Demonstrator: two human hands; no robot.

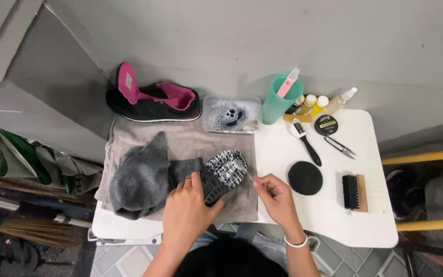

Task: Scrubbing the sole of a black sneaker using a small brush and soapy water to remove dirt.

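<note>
A shoe (224, 173) lies sole-up on a grey towel (180, 149), its black and white tread facing me. My left hand (188, 205) grips the shoe's heel end, pressing it against a bunched grey cloth (142, 177). Just right of the sole, my right hand (278, 197) pinches a thin pointed tool (250, 178) whose tip reaches toward the tread. The matching black and pink shoe (152, 100) stands upright at the towel's far edge.
On the white table (334, 220) are a soapy water tray (230, 114), a teal cup (279, 100) holding a brush, small bottles (314, 102), a round tin (326, 124), a black-handled brush (306, 143), snips (340, 147), a black round pad (305, 178) and a wooden brush (354, 192).
</note>
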